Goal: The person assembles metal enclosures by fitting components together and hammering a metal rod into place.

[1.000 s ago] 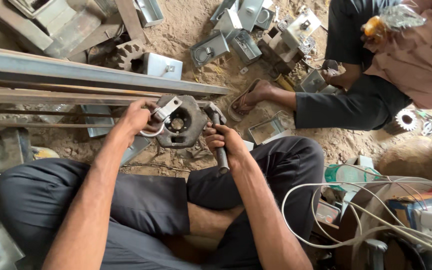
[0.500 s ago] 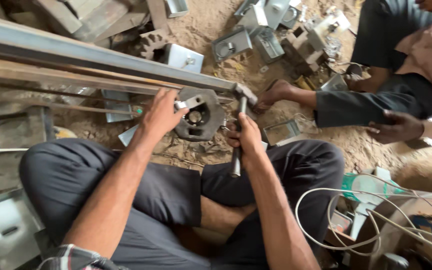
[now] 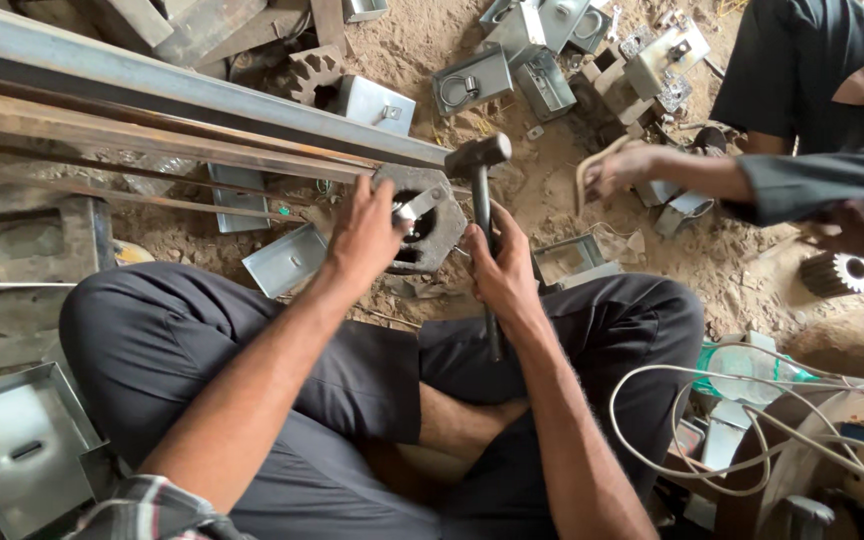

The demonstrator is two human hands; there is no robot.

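Note:
My right hand (image 3: 500, 270) grips the dark handle of a hammer (image 3: 479, 165), whose head is raised just right of a thick hexagonal metal block (image 3: 440, 228) with a round hole. My left hand (image 3: 362, 235) rests on that block and pinches a small bright metal piece (image 3: 418, 205) over the hole. The block lies on sandy ground in front of my crossed legs in dark trousers.
Long steel bars (image 3: 152, 110) run across the upper left. Several small grey metal boxes (image 3: 472, 78) lie on the sand. Another seated person's hand (image 3: 614, 172) and foot are at the right. A gear (image 3: 837, 272) and white cables (image 3: 752, 430) lie lower right.
The hammer head has lifted higher above the block, with my right hand sliding along the handle. My left hand stays on the block. The other person's arm has reached in from the right.

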